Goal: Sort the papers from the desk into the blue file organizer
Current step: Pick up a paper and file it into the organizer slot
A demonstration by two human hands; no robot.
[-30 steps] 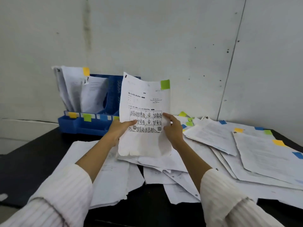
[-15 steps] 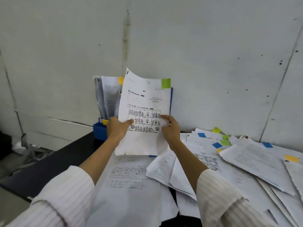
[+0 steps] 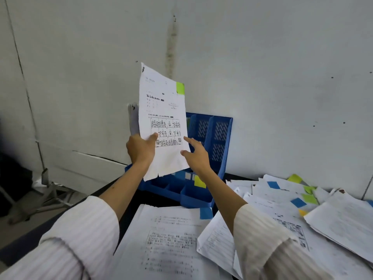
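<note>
the sheet [image 3: 164, 122] held up is thin white paper, crinkled and torn at the bottom. the blue file organizer [image 3: 214, 142] is smooth plastic with holes. the sleeves [image 3: 80, 229] are ribbed white cloth.

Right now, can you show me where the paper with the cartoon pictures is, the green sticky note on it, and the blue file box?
paper with the cartoon pictures [image 3: 161, 110]: head view, on its printed middle.
green sticky note [image 3: 180, 88]: head view, at its centre.
blue file box [image 3: 221, 136]: head view, on its rear slotted wall.

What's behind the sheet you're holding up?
Behind the held sheet stands the blue file organizer, with filed grey papers peeking out left. Slots directly behind are covered.
</note>
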